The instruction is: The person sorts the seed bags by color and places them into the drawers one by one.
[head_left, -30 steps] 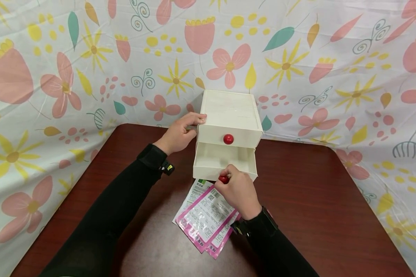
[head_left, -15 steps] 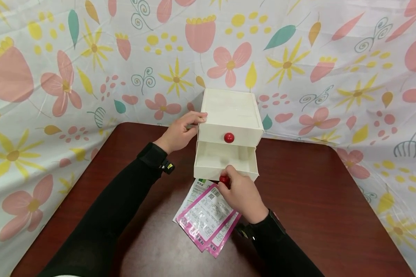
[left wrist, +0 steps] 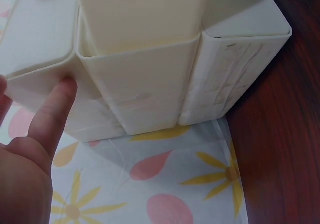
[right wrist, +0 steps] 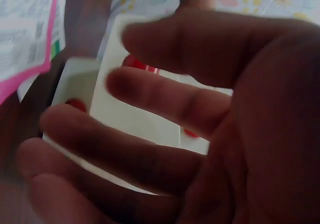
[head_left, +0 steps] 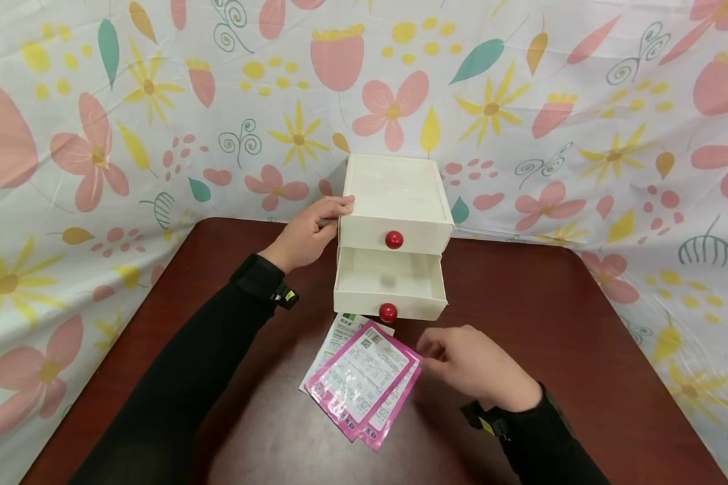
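A small white drawer unit (head_left: 397, 188) with red knobs stands at the back of the table. Its upper visible drawer (head_left: 364, 232) is in, while the drawer below (head_left: 352, 303) is pulled out, with nothing seen inside. My left hand (head_left: 306, 232) rests on the unit's upper left edge. In the left wrist view, a finger (left wrist: 55, 114) presses the unit's side. My right hand (head_left: 479, 364) is in the air to the right of several pink-edged packets (head_left: 364, 377), holding nothing. The right wrist view shows its fingers (right wrist: 115, 139) spread and slightly bent.
The packets lie overlapping on the dark red-brown table (head_left: 540, 303), just in front of the pulled-out drawer; a white, green-marked one (head_left: 334, 343) is underneath. A floral cloth (head_left: 218, 101) hangs behind and beside the table.
My right hand has let go of the lower red knob and moved right and toward me. The left hand stays on the unit, and the drawer remains out.
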Demonstrator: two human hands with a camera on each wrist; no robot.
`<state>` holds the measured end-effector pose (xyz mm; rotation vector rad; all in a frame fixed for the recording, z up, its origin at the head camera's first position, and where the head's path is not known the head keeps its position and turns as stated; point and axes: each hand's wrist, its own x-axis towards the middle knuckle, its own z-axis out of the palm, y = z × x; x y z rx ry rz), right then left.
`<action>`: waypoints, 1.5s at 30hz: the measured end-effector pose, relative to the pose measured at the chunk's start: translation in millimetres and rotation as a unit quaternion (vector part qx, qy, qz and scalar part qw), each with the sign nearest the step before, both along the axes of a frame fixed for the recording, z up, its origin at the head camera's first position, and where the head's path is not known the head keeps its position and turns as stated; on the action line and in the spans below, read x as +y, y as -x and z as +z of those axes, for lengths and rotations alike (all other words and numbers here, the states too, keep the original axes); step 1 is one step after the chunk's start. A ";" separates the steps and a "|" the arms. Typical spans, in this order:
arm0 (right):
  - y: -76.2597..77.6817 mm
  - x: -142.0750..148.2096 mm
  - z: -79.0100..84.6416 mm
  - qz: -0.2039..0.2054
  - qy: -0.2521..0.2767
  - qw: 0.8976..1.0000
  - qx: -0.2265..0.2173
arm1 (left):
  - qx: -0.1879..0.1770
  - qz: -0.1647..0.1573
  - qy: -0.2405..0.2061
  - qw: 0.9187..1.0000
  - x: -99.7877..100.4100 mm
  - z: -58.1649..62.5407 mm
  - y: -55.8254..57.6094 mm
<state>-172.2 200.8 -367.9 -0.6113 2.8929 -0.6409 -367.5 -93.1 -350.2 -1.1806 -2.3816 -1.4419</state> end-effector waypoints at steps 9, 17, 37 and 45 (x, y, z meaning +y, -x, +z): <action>-8.5 31.3 -12.9 -0.021 -0.021 0.998 -0.059 | 0.007 0.024 0.088 0.996 -7.9 7.6 -14.0; -11.5 41.3 -19.4 -0.029 -0.022 0.996 -0.076 | 0.028 0.054 0.139 0.988 -34.0 12.3 -38.6; -5.8 38.9 -22.7 -0.020 -0.033 0.997 -0.062 | -0.004 0.022 0.342 0.940 -78.4 -54.9 -140.3; 1.0 32.2 -33.4 0.009 -0.021 0.999 -0.041 | 0.007 -0.035 0.330 0.943 -57.4 -72.5 -164.2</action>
